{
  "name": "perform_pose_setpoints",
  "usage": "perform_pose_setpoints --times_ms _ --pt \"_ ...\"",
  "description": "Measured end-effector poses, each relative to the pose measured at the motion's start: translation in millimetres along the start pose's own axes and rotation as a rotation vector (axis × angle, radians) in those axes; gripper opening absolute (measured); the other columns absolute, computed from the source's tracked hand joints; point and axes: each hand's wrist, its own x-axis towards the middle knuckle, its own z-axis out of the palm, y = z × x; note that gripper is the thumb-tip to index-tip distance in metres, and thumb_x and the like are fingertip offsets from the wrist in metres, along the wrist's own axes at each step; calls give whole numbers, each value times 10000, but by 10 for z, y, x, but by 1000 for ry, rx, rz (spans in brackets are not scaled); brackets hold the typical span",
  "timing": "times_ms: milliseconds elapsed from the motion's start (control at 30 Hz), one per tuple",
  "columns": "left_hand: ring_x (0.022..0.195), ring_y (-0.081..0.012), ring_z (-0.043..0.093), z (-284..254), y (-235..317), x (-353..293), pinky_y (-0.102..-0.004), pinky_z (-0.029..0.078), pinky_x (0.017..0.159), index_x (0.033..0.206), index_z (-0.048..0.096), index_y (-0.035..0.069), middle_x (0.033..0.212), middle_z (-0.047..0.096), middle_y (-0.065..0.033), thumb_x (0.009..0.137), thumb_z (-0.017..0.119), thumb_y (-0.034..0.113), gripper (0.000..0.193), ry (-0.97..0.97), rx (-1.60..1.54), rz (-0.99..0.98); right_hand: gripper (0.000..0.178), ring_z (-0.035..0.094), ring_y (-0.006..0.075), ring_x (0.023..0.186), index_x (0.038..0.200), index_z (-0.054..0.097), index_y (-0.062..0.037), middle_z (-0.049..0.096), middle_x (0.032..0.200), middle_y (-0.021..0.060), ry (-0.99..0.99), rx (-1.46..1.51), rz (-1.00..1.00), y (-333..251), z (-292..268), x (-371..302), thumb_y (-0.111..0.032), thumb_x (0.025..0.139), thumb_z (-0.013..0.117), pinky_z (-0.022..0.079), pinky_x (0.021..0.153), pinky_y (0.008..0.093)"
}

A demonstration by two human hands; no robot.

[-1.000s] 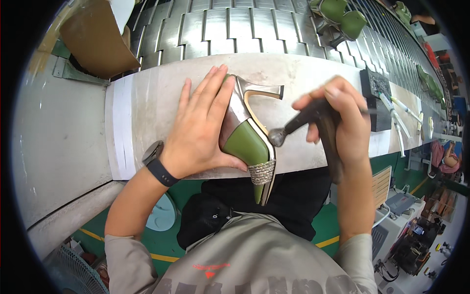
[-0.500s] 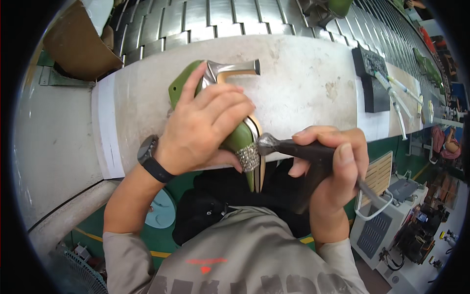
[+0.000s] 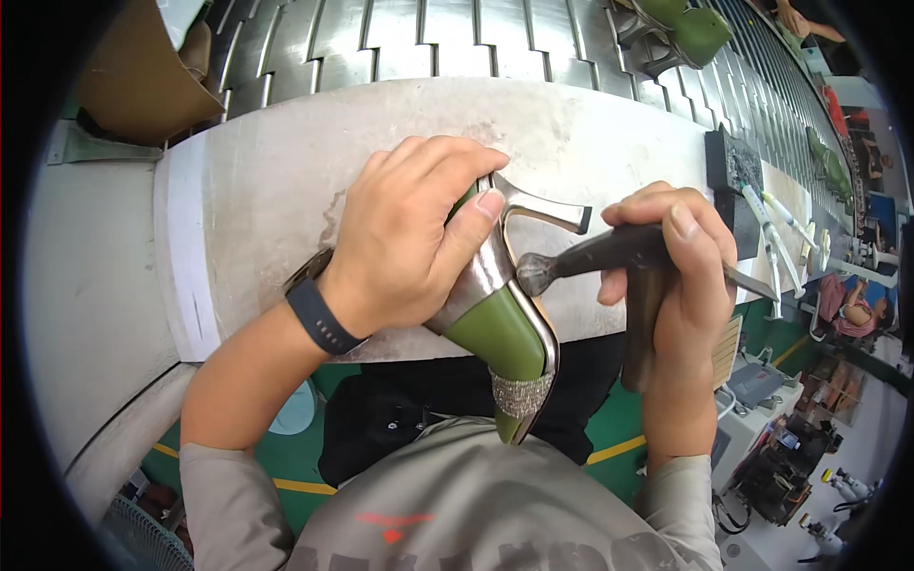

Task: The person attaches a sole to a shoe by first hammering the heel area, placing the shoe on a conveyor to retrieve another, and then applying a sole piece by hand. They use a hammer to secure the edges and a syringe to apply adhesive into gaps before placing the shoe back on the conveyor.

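My left hand (image 3: pixel 405 233) is wrapped around the heel end of a green high-heeled shoe (image 3: pixel 500 333). The shoe has a metallic silver band behind its green front and a glittering strip (image 3: pixel 522 395) near the pointed toe, which points toward me. Its slim heel (image 3: pixel 547 211) sticks out to the right. In my right hand (image 3: pixel 700 262) is a dark shoemaker's hammer (image 3: pixel 595 255), gripped near the head, with its handle (image 3: pixel 640 333) hanging down. The hammer's rounded face is at the sole's edge; whether it touches cannot be told.
The shoe is over the near edge of a worn pale bench (image 3: pixel 267 190). Beyond runs a metal slat conveyor (image 3: pixel 409 38) carrying more green shoes (image 3: pixel 700 38). At the right are a black block (image 3: pixel 731 157) and syringes (image 3: pixel 766 228). A brown cardboard piece (image 3: pixel 133 67) stands far left.
My left hand has shifted its hold, and the shoe has moved nearer to me and to the right. The hammer face has gone from beside the glittering strip to farther back along the sole.
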Motion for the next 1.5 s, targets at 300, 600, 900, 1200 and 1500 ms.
perform_pose_setpoints --times_ms 300,600,900,1200,1500 --pt "1082 -392 671 20 -31 3 -451 493 949 1263 694 -17 1232 717 -205 962 624 129 342 24 2 -13 293 660 192 581 1025 703 87 698 957 206 -114 6 23 -14 -8 173 -174 1025 569 536 536 265" --pt "1066 -383 674 33 -63 -16 -447 495 915 1253 700 -3 1228 721 -194 953 638 146 341 53 22 -7 376 557 153 462 935 656 61 632 897 190 -162 -280 -42 -109 134 243 -301 1004 579 466 433 236" --pt "1065 -382 674 69 -52 30 -445 495 926 1244 701 -12 1223 721 -192 959 638 163 341 42 6 4 309 593 169 507 952 674 68 640 884 196 -63 -68 -88 71 71 273 -223 1005 584 495 483 256" --pt "1064 -388 671 41 -39 46 -460 492 924 1250 699 -6 1229 716 -192 962 646 176 344 26 1 -19 273 630 169 538 1009 685 72 657 929 213 42 22 -123 157 81 44 -189 1025 606 504 491 257" --pt "1058 -403 671 46 -45 52 -465 498 938 1264 693 -15 1206 717 -201 964 630 144 345 33 7 34 373 598 173 525 917 684 79 650 845 156 -137 -262 69 -170 241 528 -267 1007 577 467 451 241"
